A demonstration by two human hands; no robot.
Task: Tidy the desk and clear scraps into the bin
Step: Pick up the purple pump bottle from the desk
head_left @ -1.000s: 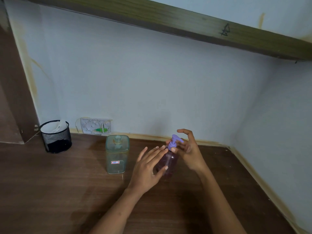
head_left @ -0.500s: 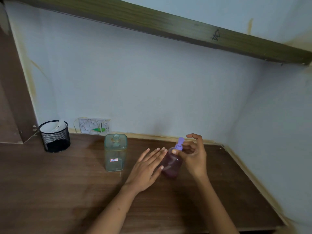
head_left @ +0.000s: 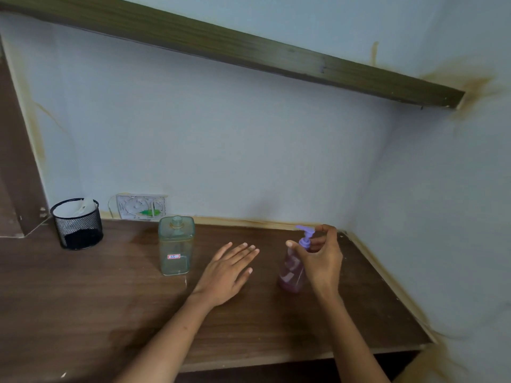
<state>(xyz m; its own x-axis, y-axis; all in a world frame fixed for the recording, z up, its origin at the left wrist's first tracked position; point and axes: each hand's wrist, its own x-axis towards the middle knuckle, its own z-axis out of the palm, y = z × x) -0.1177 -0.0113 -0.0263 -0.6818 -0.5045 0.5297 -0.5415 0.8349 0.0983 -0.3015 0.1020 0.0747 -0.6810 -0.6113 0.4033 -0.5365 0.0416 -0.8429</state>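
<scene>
A pink pump bottle (head_left: 291,272) with a purple pump head stands on the brown desk (head_left: 83,294) toward the right. My right hand (head_left: 322,258) is curled around its neck, thumb and fingers on the pump. My left hand (head_left: 228,269) hovers flat and open over the desk, a short way left of the bottle, touching nothing. A clear square bottle (head_left: 176,246) without a cap stands upright left of my left hand. A black mesh bin (head_left: 78,223) with white paper scraps inside sits at the far left against the wall.
A wall socket plate (head_left: 141,206) is set behind the clear bottle. A wooden shelf (head_left: 249,53) runs overhead. Walls close the desk at the back and right. The desk's front edge (head_left: 304,357) runs near the bottom.
My right hand has carried the pump bottle to the right, away from my left hand. My left hand has let go of it and stays spread over the desk.
</scene>
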